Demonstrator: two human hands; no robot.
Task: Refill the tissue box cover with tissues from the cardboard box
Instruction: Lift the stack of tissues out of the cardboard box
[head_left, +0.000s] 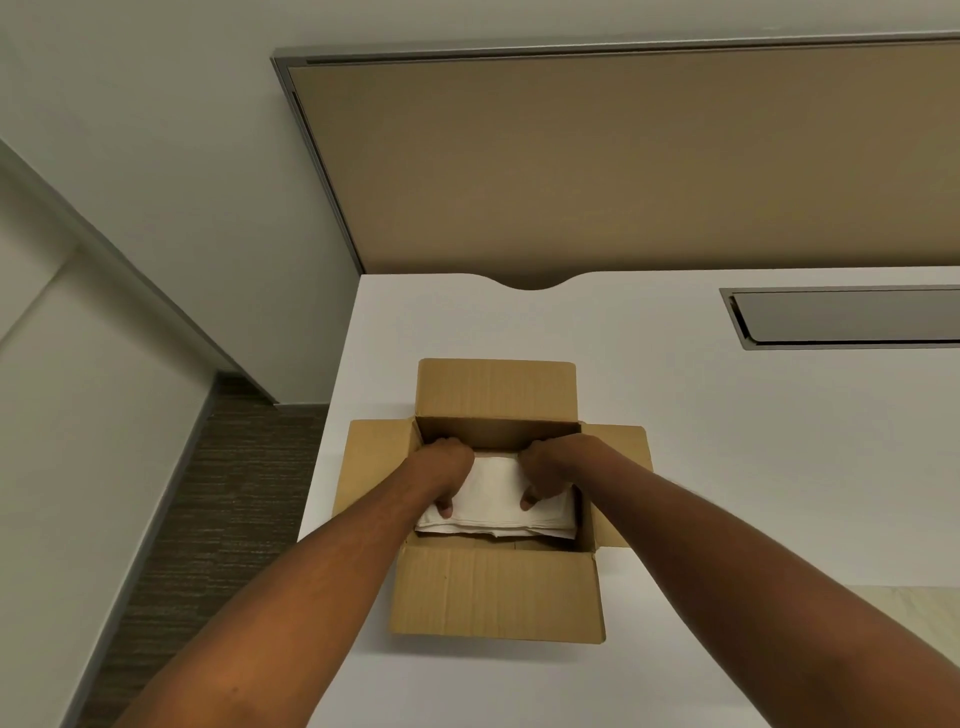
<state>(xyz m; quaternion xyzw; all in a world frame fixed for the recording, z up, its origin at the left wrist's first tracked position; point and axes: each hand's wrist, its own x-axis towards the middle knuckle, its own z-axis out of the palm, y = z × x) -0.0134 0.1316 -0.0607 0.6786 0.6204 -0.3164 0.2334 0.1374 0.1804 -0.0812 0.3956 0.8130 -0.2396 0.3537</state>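
Cardboard box (496, 592) sits open on the white bench (727, 467), all four flaps folded out. Stack of white tissues (498, 499) lies inside it, toward the near wall. Left hand (441, 467) and right hand (545, 470) both reach into the box, each grip closed on an end of the stack, thumbs on top. Tissue box cover not in view. Stack looks light, soft, floppy and likely to sag or shed sheets; best held at both ends, pinched through its full thickness.
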